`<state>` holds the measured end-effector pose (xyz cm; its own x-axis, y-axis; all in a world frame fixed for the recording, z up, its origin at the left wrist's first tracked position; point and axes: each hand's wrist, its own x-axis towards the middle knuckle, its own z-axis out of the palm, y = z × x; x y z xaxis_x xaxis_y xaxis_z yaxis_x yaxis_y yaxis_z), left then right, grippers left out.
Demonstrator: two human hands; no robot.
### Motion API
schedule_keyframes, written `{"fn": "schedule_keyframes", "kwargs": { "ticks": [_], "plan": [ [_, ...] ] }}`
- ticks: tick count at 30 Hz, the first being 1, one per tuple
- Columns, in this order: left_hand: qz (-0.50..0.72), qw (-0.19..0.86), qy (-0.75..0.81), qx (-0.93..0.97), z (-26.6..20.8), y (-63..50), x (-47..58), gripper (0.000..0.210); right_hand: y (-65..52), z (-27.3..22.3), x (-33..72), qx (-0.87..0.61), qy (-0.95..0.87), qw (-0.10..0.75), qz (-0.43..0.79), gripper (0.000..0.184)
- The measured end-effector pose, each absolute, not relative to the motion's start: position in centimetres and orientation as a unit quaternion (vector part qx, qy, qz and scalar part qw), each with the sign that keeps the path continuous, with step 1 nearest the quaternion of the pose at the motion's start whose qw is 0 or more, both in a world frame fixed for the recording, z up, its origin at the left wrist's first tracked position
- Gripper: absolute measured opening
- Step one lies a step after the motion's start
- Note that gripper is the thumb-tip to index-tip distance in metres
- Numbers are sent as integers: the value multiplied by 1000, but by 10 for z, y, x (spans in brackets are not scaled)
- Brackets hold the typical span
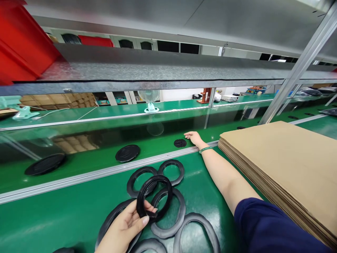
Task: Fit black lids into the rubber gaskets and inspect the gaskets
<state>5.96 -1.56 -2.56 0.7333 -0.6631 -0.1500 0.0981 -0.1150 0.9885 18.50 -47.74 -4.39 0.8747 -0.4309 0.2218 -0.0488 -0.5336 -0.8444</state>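
In my left hand is a glossy black ring, pinched at its lower edge between thumb and fingers and raised above the bench. Several other black rings lie beneath and around it on the green surface, some overlapping. My right arm reaches forward across the metal rail, and my right hand, with nothing seen in it, hovers over or rests on the green belt with fingers extended. Just left of it lies a small black round disc. A green bangle circles the right wrist.
Larger black discs sit on the green belt behind the metal rail. Stacked brown cardboard sheets stand at the right by a slanted metal post. A grey shelf overhangs, bearing a red bin.
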Motion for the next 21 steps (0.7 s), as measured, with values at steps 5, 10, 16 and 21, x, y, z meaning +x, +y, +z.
{"fn": "schedule_keyframes", "kwargs": {
  "ticks": [5, 10, 16, 21],
  "plan": [
    [-295, 625, -204, 693, -22, -16, 59, 47, -490, -50, 190, -813, 189, 504, -224, 15],
    [-298, 613, -205, 702, -20, -17, 59, 51, -487, -56, 192, -812, 185, 509, -218, 13],
    [-293, 630, -208, 688, -28, -15, 61, 47, -483, -51, 189, -836, 176, 477, -206, 11],
    [-296, 651, -197, 670, -36, -13, 62, 42, -468, -42, 182, -871, 156, 416, -209, 16]
  ]
}}
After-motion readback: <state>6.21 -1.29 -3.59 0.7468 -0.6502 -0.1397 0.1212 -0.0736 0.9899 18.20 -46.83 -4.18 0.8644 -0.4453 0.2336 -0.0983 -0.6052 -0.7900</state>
